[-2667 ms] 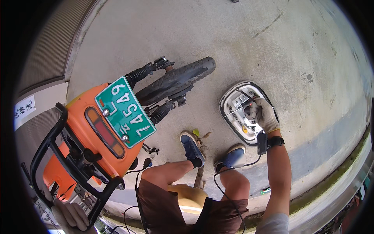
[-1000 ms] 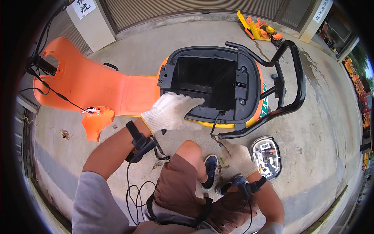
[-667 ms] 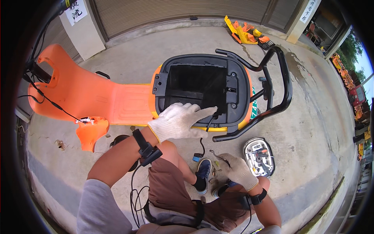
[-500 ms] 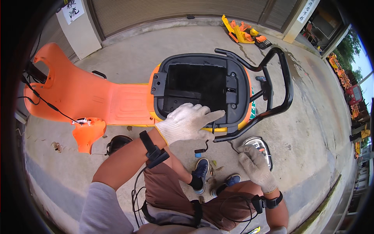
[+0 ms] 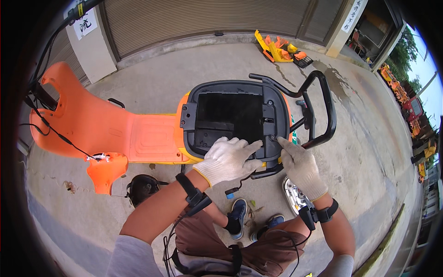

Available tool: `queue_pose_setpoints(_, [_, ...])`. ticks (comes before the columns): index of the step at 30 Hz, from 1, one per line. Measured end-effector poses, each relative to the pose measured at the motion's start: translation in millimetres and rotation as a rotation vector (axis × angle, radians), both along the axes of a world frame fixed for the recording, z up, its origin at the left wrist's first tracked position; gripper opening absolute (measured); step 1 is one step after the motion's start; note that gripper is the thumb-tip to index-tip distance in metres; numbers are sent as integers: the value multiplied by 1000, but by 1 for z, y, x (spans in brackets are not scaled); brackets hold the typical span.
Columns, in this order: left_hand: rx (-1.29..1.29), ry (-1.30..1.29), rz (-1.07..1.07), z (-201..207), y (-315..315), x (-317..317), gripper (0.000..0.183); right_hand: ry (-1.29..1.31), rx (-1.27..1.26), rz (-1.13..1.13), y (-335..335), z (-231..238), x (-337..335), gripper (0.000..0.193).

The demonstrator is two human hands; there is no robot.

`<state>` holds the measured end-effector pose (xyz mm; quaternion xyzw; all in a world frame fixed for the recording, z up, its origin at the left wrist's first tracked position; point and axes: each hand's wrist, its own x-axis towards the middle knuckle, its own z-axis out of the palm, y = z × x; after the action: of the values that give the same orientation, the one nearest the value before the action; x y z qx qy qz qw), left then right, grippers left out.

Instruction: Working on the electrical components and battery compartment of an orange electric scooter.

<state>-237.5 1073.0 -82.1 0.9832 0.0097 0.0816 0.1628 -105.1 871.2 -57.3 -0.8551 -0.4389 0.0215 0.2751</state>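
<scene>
Stripped orange scooter body [image 5: 115, 134] lies across the concrete floor [image 5: 369, 152], front end at far left with loose black wiring [image 5: 50, 129] trailing over it; a detached orange panel piece [image 5: 105, 170] sits at its near edge, and a round dark part [image 5: 140, 188] rests on the floor just beside that. Middle of view: the black under-seat storage tub [image 5: 230, 117], open and seatless, with the black rear grab rail [image 5: 318, 108] curving off its right end. Work in hand looks like fitting or freeing the tub at its near right rim. Left hand [image 5: 228, 159], white knit glove, lies flat with fingers spread on the near rim of the tub: grip wide open, pressing rather than holding, closed on nothing. Right hand [image 5: 300, 166], also gloved, has the forefinger extended to a small fastener point [image 5: 272, 137] on the tub's right rim; the other fingers curl loosely, and I cannot tell whether anything small is pinched in them. Judgement: the next move calls for steadying the tub with the left palm while the right fingertip works exactly on that point, without snagging the dangling connector [image 5: 230, 193] below the rim. A chromed lamp housing [image 5: 293, 196] lies on the floor under the right wrist, near the blue shoes [image 5: 237, 217].
</scene>
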Motion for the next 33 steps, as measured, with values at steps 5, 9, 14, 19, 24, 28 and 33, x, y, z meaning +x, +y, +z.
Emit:
queue_pose_setpoints(5, [-67, 79, 29, 4, 0, 1, 65, -306, -67, 40, 0, -7, -3, 38])
queue_pose_setpoints(9, [-95, 52, 33, 6, -1, 0, 65, -387, -156, -4, 7, -9, -19, 42])
queue_pose_setpoints(14, [-61, 30, 33, 7, -3, -1, 65, -402, -356, -55, 0, 0, -4, 41])
queue_pose_setpoints(19, [-78, 65, 55, 8, -3, -2, 64, -518, -242, -91, 5, 7, -5, 30])
queue_pose_setpoints(24, [-106, 30, 50, 8, -3, -2, 65, -92, 148, -294, 24, 22, -17, 31])
queue_pose_setpoints(28, [-80, 4, 55, 8, -3, -4, 65, -320, -210, -93, 50, 34, -3, 28])
queue_pose_setpoints(33, [-71, -8, 83, 8, -4, -6, 63, -536, -527, 157, 64, 42, 13, 20])
